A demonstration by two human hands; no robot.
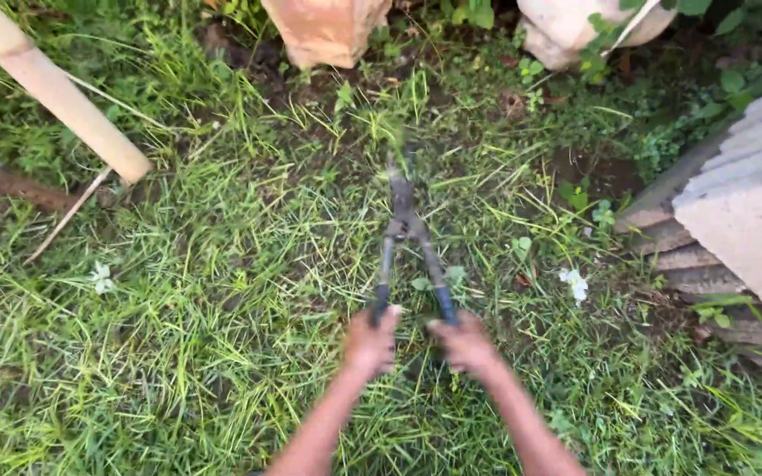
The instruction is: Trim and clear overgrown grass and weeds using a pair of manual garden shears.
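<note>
Over grass (222, 335), hand-held shears (406, 225)

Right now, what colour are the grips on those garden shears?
Blue grips on the garden shears, clearest in the head view.

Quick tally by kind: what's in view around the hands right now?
Hands: 2, left hand and right hand
Garden shears: 1
Bamboo pole: 1
White flowers: 2
Concrete slab: 1
Total: 7
</note>
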